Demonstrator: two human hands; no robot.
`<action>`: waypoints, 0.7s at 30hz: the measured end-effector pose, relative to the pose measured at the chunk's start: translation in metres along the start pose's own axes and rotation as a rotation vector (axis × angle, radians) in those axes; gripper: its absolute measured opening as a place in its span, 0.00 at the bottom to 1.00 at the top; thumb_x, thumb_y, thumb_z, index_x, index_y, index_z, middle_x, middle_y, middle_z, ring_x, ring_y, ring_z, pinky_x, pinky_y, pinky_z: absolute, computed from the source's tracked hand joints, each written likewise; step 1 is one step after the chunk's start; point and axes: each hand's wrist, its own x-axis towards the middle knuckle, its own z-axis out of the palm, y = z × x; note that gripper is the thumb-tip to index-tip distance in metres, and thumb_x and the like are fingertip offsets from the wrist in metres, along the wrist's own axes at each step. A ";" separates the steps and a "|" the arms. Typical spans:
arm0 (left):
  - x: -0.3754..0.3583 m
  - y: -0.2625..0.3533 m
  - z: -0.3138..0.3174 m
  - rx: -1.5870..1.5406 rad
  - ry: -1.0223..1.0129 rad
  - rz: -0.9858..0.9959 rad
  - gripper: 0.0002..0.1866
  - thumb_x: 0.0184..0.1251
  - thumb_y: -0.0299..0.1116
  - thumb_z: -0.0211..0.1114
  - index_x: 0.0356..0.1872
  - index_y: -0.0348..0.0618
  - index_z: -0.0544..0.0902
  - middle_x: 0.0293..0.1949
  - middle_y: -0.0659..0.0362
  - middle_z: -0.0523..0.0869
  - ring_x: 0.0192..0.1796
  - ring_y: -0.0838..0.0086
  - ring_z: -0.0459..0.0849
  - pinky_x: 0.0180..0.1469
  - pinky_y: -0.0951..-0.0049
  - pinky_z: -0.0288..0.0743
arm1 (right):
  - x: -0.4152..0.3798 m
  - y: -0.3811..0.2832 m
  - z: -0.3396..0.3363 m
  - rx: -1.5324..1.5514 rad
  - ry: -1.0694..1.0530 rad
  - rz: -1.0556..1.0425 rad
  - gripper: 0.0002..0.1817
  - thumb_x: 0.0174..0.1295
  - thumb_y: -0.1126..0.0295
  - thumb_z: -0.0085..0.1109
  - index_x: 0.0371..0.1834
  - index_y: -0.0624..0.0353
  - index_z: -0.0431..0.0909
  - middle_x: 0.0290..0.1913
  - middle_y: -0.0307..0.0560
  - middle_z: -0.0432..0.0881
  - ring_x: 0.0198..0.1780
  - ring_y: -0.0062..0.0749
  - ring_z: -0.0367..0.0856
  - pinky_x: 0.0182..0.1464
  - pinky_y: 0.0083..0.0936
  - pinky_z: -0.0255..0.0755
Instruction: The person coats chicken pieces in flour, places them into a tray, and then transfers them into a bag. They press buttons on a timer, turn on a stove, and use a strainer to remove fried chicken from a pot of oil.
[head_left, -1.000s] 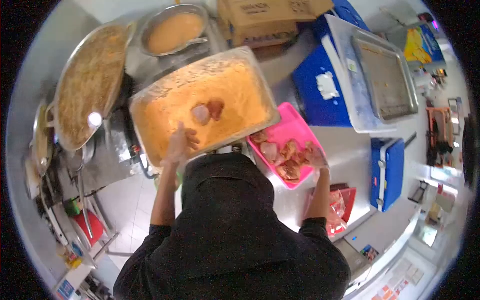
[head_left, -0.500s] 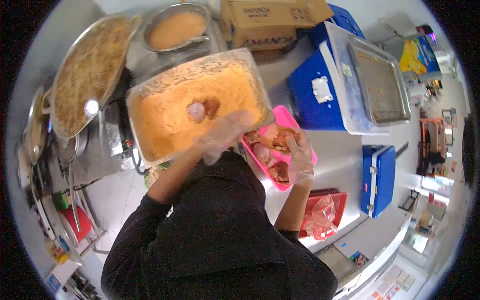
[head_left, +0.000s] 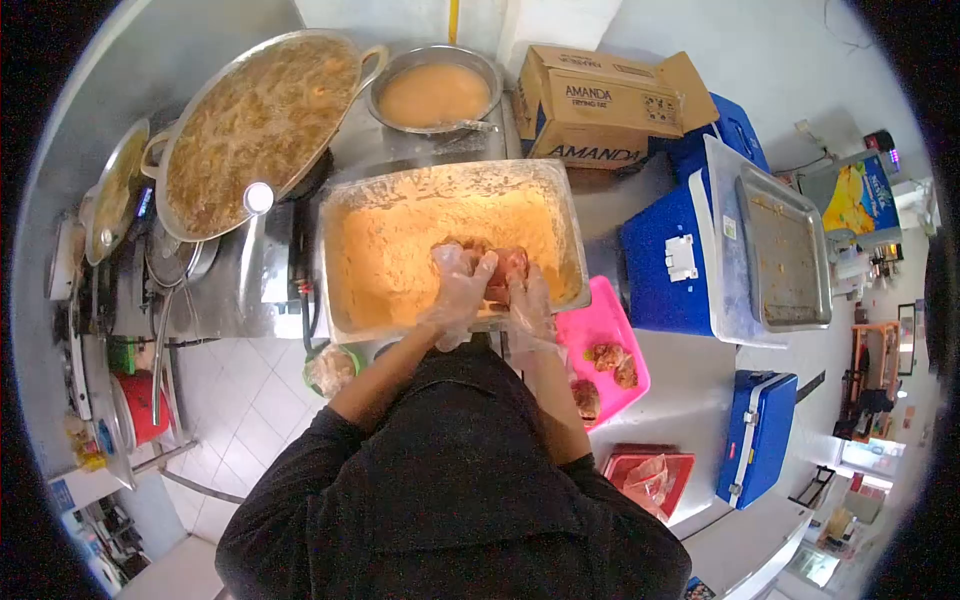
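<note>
A rectangular metal pan (head_left: 578,235) holds orange-tinted breading flour (head_left: 385,245). Inside it, raw chicken pieces (head_left: 508,266) lie under both my hands, which wear clear plastic gloves. My left hand (head_left: 455,290) bends its thumb and fingers around a piece of chicken in the middle of the flour. Close beside it, my right hand (head_left: 530,302) grips a reddish piece of chicken. Their fingertips partly cover the meat. To the right, a pink tray (head_left: 625,325) carries more raw chicken, partly hidden by my right forearm.
A large pan of bubbling oil (head_left: 265,120) stands at the back left. Beside it is a metal bowl of orange liquid (head_left: 435,95). A cardboard box (head_left: 590,110), a blue cooler (head_left: 665,260) with a metal tray (head_left: 790,250) on top, and a red tray (head_left: 680,480) are to the right.
My right hand has moved from the pink tray into the flour pan with chicken. My left hand has shifted onto the chicken in the pan. The camera view has shifted too.
</note>
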 end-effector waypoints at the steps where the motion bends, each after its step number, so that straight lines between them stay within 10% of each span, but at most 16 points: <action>1: 0.004 0.001 -0.007 -0.028 -0.027 -0.015 0.23 0.74 0.51 0.53 0.41 0.36 0.78 0.41 0.51 0.79 0.41 0.68 0.77 0.42 0.66 0.72 | 0.003 0.004 0.003 0.012 -0.024 -0.065 0.21 0.68 0.63 0.51 0.59 0.66 0.67 0.48 0.58 0.79 0.46 0.49 0.78 0.46 0.39 0.72; 5: 0.020 0.051 -0.045 -0.067 -0.277 -0.244 0.25 0.74 0.51 0.53 0.34 0.35 0.80 0.31 0.56 0.80 0.33 0.74 0.76 0.37 0.71 0.73 | 0.003 -0.040 -0.013 0.304 -0.383 0.104 0.33 0.67 0.64 0.52 0.69 0.69 0.51 0.53 0.65 0.76 0.57 0.59 0.75 0.60 0.40 0.67; 17: 0.026 0.016 -0.049 0.164 -0.431 0.027 0.26 0.76 0.53 0.47 0.33 0.39 0.81 0.25 0.59 0.80 0.26 0.74 0.76 0.29 0.70 0.72 | 0.002 -0.062 0.004 -0.284 -0.585 0.000 0.23 0.59 0.76 0.52 0.54 0.68 0.53 0.39 0.59 0.76 0.44 0.46 0.78 0.42 0.34 0.73; 21: 0.027 0.018 -0.054 0.031 -0.539 -0.035 0.24 0.75 0.53 0.48 0.44 0.42 0.80 0.29 0.62 0.79 0.28 0.77 0.75 0.29 0.75 0.71 | 0.005 -0.044 0.004 0.502 -0.533 0.427 0.20 0.59 0.77 0.50 0.54 0.63 0.59 0.38 0.48 0.74 0.36 0.32 0.75 0.32 0.28 0.69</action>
